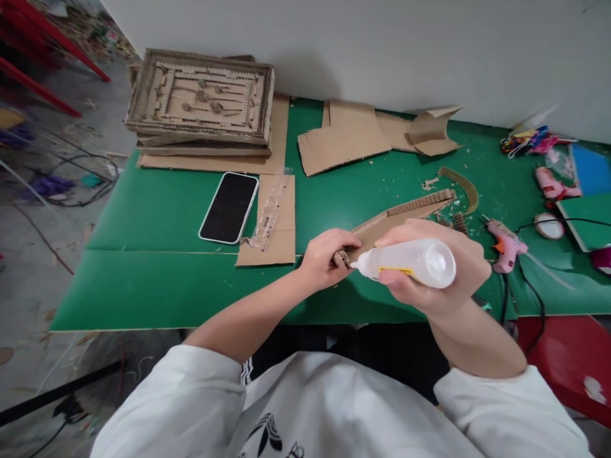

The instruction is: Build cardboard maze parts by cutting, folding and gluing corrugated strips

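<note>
Between the fingers of my left hand [326,257] is the near end of a cardboard piece [377,233], which has a ridged corrugated strip [420,202] along its far edge. This end is curled into a small roll [342,259]. My right hand [442,267] grips a white glue bottle [410,262], tilted with its nozzle pointing left. The nozzle tip meets or nearly meets the rolled end; contact is hard to tell. Part of the cardboard is hidden behind my right hand and the bottle.
A pink glue gun [508,245] with a black cord lies at right. A phone [229,207] and clear ruler [272,213] are left of my hands. Stacked corrugated cardboard trays [200,102] stand at back left. Cut cardboard [344,143] and a curved strip [465,187] lie behind.
</note>
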The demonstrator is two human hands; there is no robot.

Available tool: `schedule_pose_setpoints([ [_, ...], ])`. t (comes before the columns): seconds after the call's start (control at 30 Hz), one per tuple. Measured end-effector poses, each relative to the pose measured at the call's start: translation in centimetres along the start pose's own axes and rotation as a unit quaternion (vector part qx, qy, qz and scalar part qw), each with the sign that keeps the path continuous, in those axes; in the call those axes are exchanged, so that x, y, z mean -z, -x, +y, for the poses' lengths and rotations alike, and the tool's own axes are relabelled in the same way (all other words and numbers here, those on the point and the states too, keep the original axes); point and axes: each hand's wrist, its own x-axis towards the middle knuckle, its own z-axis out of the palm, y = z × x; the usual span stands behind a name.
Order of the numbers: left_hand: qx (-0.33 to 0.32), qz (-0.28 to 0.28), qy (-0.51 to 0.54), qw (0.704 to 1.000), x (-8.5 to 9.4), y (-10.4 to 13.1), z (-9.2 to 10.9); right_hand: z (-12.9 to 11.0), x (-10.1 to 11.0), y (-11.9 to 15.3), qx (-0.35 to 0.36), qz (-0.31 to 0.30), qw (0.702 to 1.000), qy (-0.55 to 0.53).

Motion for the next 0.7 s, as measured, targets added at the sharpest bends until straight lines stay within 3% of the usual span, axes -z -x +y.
schedule_pose_setpoints([
  [0.1,-0.079,0.001,0.014,0.997,0.3,-0.3,0.1,-0.1,0.5,0.1,-0.008,0.014,1.000,0.025],
  [0.2,-0.077,0.011,0.007,0.997,0.3,-0.3,0.0,-0.1,0.6,0.3,-0.009,0.046,0.998,0.039],
  [0.3,-0.071,0.003,0.008,0.997,0.2,-0.1,-0.1,0.2,0.5,1.1,0.022,0.040,0.998,0.031],
  [0.4,-0.060,0.004,0.006,0.998,0.2,0.1,-0.2,1.4,1.4,2.6,-0.024,0.117,0.991,0.061],
  [0.47,-0.053,0.010,0.002,0.999,0.1,0.1,-0.2,2.8,2.7,3.9,-0.093,0.221,0.967,0.087],
  [0.53,-0.049,0.014,-0.002,0.999,0.1,0.1,-0.1,4.6,4.6,5.4,-0.176,0.317,0.924,0.118],
  [0.63,-0.043,0.028,-0.008,0.999,0.1,-0.1,0.2,7.2,7.9,7.7,-0.345,0.366,0.861,0.080],
  [0.7,-0.043,0.045,-0.010,0.998,0.2,-0.1,0.4,8.6,9.9,9.3,-0.392,0.402,0.827,0.040],
])
